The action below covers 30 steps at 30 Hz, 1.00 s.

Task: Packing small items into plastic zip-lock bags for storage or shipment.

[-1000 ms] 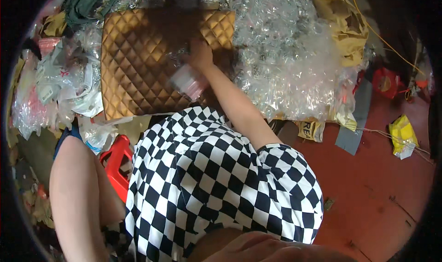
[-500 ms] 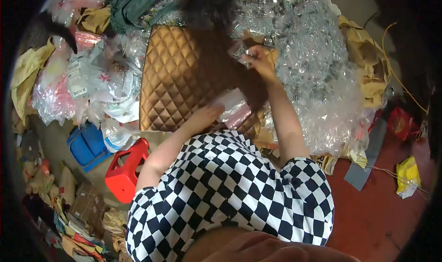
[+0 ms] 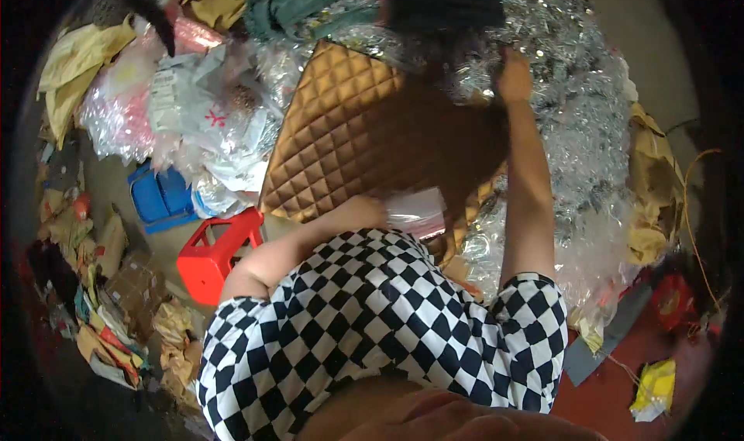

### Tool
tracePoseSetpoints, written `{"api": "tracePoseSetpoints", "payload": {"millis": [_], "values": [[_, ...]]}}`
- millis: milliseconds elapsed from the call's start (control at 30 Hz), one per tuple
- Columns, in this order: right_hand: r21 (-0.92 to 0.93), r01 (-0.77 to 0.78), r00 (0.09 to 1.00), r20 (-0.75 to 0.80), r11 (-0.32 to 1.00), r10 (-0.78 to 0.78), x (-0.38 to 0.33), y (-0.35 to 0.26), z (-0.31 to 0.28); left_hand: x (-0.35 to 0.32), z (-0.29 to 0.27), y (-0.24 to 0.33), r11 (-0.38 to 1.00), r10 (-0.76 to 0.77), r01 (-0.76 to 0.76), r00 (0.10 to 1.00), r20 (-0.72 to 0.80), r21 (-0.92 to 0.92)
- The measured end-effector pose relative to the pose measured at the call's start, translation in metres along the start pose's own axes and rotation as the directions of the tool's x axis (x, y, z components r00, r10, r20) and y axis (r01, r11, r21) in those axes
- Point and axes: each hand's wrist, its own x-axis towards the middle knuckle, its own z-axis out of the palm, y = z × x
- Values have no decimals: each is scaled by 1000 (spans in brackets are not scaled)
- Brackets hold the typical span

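One packet (image 3: 418, 208) is held in the left hand (image 3: 360, 212) near centre, while the right hand (image 3: 515, 77), grip indiscernible, has been shifted to the upper-right pile (image 3: 573, 146), the work apparently being split.

Quilted mat (image 3: 329, 123): satiny sheen; packet (image 3: 418, 206): smooth clear plastic; heaped bags (image 3: 581, 142): glossy, crinkled plastic.

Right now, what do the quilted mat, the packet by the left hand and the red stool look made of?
Quilted mat: padded leatherette or satiny fabric, can't tell which; soft sheen on diamonds.
Packet by the left hand: likely thin, clear plastic film; glossy, pinkish showing through.
Red stool: probably moulded plastic; smooth, even colour.
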Motion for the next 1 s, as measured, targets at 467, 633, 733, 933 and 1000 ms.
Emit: {"api": "tracePoseSetpoints", "payload": {"millis": [467,633,733,933,1000], "values": [[941,-173,904,269,292,-333,38,-220,7,-56,-18,-11,977,-207,207,893,-400,-44],[923,-75,953,177,378,-245,112,-247,71,-93,-11,-6,898,-424,344,842,-334,-275],[609,92,937,215,788,-276,108,-255,70,-106,-16,3,898,-429,374,860,-276,-232],[680,-166,895,408,714,-181,32,-268,-8,-126,16,-10,902,-417,431,870,-262,-6],[589,-20,866,414,808,-280,35,-248,-4,-127,1,-4,898,-415,437,877,-244,43]]}}
